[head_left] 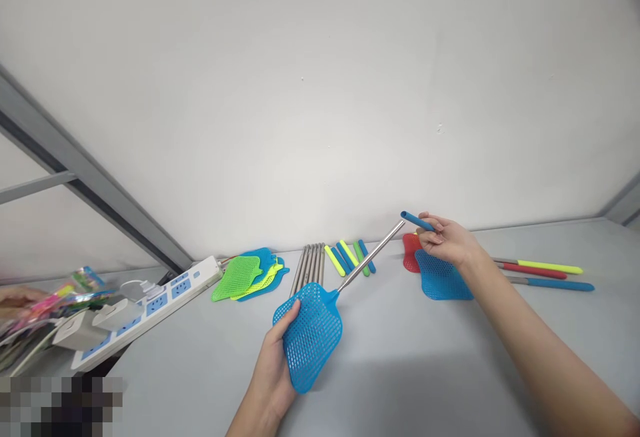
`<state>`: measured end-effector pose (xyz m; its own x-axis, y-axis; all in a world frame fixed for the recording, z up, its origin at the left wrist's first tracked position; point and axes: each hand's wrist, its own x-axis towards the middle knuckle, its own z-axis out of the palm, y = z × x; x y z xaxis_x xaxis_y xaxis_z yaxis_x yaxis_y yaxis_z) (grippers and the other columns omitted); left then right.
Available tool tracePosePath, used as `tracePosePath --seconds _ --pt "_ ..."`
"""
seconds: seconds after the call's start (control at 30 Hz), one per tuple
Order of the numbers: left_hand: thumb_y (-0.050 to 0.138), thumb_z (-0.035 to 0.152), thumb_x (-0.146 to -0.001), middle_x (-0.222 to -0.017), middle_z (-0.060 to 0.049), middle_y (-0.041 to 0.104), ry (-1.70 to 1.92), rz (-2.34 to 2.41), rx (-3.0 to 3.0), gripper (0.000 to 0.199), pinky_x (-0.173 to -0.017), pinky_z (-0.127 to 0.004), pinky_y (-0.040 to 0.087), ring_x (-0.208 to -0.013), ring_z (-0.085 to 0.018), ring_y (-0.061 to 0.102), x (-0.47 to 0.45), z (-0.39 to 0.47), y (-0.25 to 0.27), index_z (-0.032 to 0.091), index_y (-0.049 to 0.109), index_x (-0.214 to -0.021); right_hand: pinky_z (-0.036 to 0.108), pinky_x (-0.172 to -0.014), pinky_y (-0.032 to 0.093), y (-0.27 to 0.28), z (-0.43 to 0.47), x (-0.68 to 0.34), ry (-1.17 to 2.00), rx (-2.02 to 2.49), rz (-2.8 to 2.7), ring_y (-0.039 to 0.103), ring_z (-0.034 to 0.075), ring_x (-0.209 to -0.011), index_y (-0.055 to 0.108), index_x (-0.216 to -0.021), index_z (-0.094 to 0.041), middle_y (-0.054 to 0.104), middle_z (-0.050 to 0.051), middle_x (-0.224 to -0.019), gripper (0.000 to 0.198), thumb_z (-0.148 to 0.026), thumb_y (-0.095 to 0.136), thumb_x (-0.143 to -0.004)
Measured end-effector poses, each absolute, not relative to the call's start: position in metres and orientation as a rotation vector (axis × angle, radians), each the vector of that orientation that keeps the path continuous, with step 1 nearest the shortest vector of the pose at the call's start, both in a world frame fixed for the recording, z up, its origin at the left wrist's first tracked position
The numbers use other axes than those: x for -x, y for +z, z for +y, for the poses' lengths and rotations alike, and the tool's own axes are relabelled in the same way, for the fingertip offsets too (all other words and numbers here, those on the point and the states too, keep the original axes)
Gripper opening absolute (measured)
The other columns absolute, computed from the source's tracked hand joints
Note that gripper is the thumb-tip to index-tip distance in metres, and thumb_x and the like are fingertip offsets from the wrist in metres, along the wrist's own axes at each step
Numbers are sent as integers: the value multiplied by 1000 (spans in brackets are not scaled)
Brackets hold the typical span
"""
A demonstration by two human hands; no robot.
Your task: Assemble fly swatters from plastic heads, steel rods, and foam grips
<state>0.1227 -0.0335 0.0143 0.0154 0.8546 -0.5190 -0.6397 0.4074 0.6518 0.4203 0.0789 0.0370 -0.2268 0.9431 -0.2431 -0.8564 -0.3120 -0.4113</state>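
My left hand (pixel 277 357) grips a blue fly swatter head (pixel 313 340) by its mesh, thumb on top. From its neck a bare metal rod (pixel 373 254) slants up to the right. Between the fingers of my right hand (pixel 445 240) is a blue handle sleeve (pixel 417 221), its open end facing left. That end is close to the rod's tip, with a small gap showing. Behind the rod lie several loose handle sleeves (pixel 345 257) in yellow, blue and green. Several metal rods (pixel 307 267) lie side by side left of them.
Green, yellow and blue swatter heads (pixel 237 277) are stacked at left. Fly swatters with red and blue heads (pixel 440 277) and coloured handles (pixel 560 284) lie at right. A power strip (pixel 150 310) with plugs borders the left side. Beyond it, another person's hand (pixel 23 296) is near colourful packaging (pixel 75 294).
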Motion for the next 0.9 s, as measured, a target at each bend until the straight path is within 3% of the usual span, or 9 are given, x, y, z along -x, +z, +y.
tracePosePath --seconds 0.27,0.9 --pt "60 23 -68 -92 -12 64 1166 1029 -276 35 -75 -39 47 -83 -25 60 -127 -36 13 15 56 -102 17 -24 21 38 80 -426 1771 604 -221 19 7 -28 34 -67 -21 25 -9 -37 19 -4 35 -76" --pt "60 21 -68 -91 -9 65 1169 1042 -238 31 -71 -35 50 -79 -23 62 -129 -36 17 15 58 -98 17 -23 19 40 78 -422 1764 657 -356 17 6 -28 41 -70 -19 22 -9 -36 14 -5 39 -73"
